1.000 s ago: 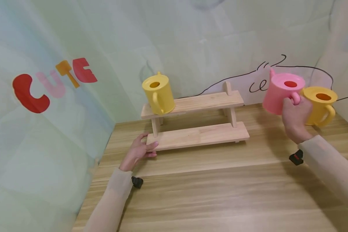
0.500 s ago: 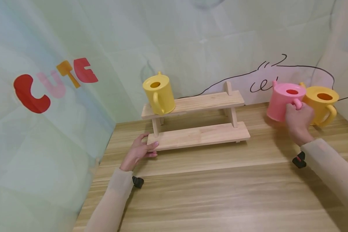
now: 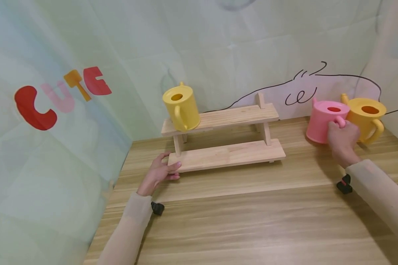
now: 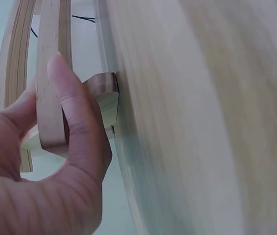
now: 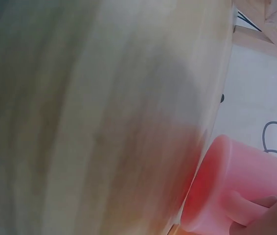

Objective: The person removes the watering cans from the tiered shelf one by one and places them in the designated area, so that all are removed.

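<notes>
Clearly, the Tight Spot Is on the Right

The person's right hand [image 3: 345,138] curls round the handle [image 3: 340,121] of a pink watering can [image 3: 319,125], which is roughly upright and low at the tabletop [image 3: 235,217], to the right of a two-tier wooden stand. Whether its base rests fully on the wood is hard to tell. A yellow watering can [image 3: 364,118] sits just beside it, partly hidden by the hand, and the pictures do not settle whether the two cans touch.

The left hand [image 3: 159,171] pinches the left end of the stand's lower board [image 3: 225,156]. On the upper board [image 3: 230,117], another yellow can [image 3: 185,110] stands above that hand, handle toward the person, its base apparently reaching the front edge.

Two mishaps seem likeliest. With so little room, the right hand's knuckles could nudge its neighbour if the wrist swings outward, and letting go of the handle while the base is tilted could make the pink can rock. On the other side, a tug or lift from the left hand could jolt the stand, and the can perched up there could tip forward.
</notes>
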Demonstrator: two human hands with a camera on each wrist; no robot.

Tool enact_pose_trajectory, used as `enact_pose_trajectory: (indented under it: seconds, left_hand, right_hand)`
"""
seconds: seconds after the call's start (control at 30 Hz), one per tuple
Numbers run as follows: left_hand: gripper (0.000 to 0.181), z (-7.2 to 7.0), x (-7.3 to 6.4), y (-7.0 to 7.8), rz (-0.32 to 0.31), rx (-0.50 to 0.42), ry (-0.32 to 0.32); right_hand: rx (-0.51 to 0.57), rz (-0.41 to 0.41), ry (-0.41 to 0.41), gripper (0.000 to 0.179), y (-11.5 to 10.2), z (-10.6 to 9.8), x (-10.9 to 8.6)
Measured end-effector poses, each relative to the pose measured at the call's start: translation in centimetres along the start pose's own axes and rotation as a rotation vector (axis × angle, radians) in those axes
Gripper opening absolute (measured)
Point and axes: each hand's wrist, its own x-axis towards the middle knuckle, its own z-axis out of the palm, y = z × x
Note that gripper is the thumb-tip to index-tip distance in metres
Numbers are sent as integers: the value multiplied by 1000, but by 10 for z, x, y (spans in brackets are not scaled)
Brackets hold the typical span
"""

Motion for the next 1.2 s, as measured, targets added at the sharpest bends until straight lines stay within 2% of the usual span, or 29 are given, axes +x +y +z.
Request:
enact_pose_trajectory:
  seconds: [0.37,0.63,0.93,1.2]
  left_hand:
    - [87,0,0,-2,5,-17,6]
    - [88,0,-2,-1,2,15,7]
    - [86,0,-2,-1,2,16,8]
    - [86,1,-3,0,-5,4,8]
  right_hand:
    - [-58,46,-39,29,2,-3,-2]
    - [-116,77,-110,28,5,-9,-4]
    - [-189,64,-202,26,5,-17,-6]
    - [-288,48,-194,35,0,-22,-16]
